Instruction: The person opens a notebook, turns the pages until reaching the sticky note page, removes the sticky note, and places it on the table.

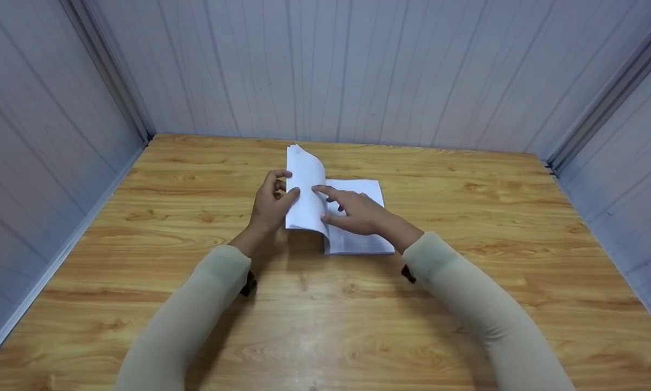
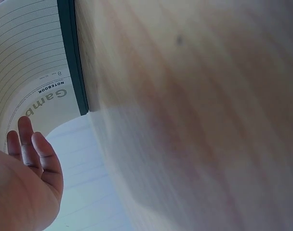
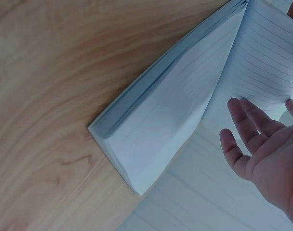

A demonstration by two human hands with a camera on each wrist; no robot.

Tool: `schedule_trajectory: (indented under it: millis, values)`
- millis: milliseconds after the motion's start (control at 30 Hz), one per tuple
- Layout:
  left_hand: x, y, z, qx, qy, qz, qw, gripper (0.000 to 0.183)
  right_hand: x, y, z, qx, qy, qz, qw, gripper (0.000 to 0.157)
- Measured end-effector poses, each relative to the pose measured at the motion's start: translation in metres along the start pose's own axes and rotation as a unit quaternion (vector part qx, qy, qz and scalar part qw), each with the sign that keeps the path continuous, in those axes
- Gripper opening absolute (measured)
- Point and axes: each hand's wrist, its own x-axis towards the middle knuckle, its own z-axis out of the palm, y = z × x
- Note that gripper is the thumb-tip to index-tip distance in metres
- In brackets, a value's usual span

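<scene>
An open notebook (image 1: 358,244) with lined white pages lies near the middle of the table. Its left-hand pages (image 1: 305,184) stand raised and curve up from the spine. My left hand (image 1: 271,206) pinches their outer edge, thumb on the near face and fingers behind. With fingers spread, my right hand (image 1: 358,213) reaches over the right half, its fingertips at the raised page close to the spine. In the left wrist view a printed page (image 2: 33,62) reads "NOTEBOOK" beside a dark green cover edge (image 2: 72,53). The right wrist view shows the thick page block (image 3: 156,106).
The notebook stands on a wood-grain table (image 1: 314,326). Pale panelled walls (image 1: 347,70) close in the back and both sides. A small dark object (image 1: 248,284) sits under the left cuff, and another (image 1: 408,273) under the right cuff.
</scene>
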Motion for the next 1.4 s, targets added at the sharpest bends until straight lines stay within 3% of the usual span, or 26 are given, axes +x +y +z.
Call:
schedule_trajectory:
  millis: [267,500,667,900,1133,1400]
  values:
    - [-0.01,0.024,-0.003,-0.004,-0.001,0.012,0.9999,0.04,-0.004,0.008,-0.004,-0.011,0.017,-0.004,1.0,0.059]
    - [-0.001,0.001,0.001,-0.001,0.016,0.015,0.9998,0.035,-0.007,0.024,-0.009,-0.065,0.092,0.065,0.991,0.043]
    - [-0.002,0.003,0.0,-0.001,0.021,0.022,0.9995,0.032,-0.008,0.04,-0.012,-0.084,0.125,0.129,0.98,0.042]
    - [0.0,-0.003,0.0,-0.002,0.027,0.025,0.9993,0.03,-0.009,0.061,-0.014,-0.108,0.072,0.192,0.973,0.062]
    - [-0.001,-0.002,0.0,-0.002,0.024,0.02,0.9995,0.03,-0.012,0.072,-0.011,-0.107,0.009,0.205,0.973,0.074]
    - [-0.016,0.03,-0.005,-0.007,0.007,0.016,0.9998,0.032,-0.013,0.073,-0.008,-0.113,-0.02,0.197,0.974,0.074]
